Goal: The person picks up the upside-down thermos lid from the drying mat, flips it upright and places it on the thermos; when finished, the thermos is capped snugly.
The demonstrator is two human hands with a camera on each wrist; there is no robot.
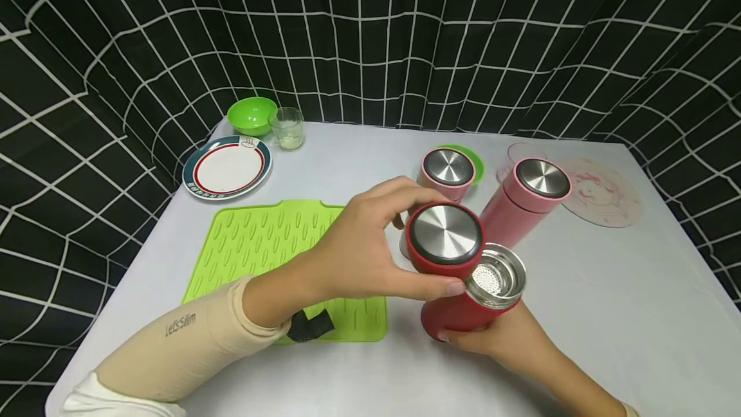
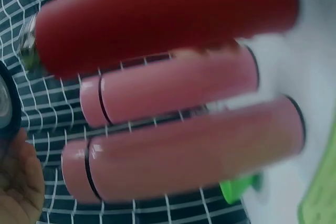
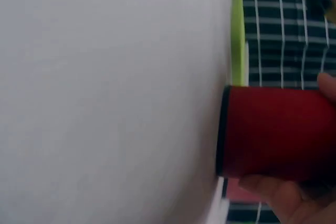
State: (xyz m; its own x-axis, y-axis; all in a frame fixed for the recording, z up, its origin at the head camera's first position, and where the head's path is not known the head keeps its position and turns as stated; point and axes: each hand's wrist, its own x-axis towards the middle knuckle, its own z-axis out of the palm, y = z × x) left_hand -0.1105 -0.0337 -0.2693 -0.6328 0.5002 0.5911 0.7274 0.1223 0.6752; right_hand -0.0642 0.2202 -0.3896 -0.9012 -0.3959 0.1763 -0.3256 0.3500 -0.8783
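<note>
In the head view my left hand [image 1: 365,243] grips a red lid [image 1: 446,237] with a brushed steel top, thumb on its near side. The lid is off and held just left of the mouth of a red thermos [image 1: 457,313]. My right hand [image 1: 515,340] holds that thermos low on its body. A perforated metal strainer [image 1: 488,280] shows inside the steel neck. The right wrist view has the thermos base [image 3: 278,132] at the white table, with my fingers [image 3: 275,192] round it. In the left wrist view, the thermos body [image 2: 168,19] crosses the top.
Two pink thermoses [image 1: 521,201] [image 1: 448,176] with lids on stand just behind. A green drying mat [image 1: 266,237] bearing a black scrap [image 1: 311,325] lies left. Beyond are a plate [image 1: 228,169], green bowl [image 1: 252,116] and glass [image 1: 287,127]. A clear plate [image 1: 602,192] lies right.
</note>
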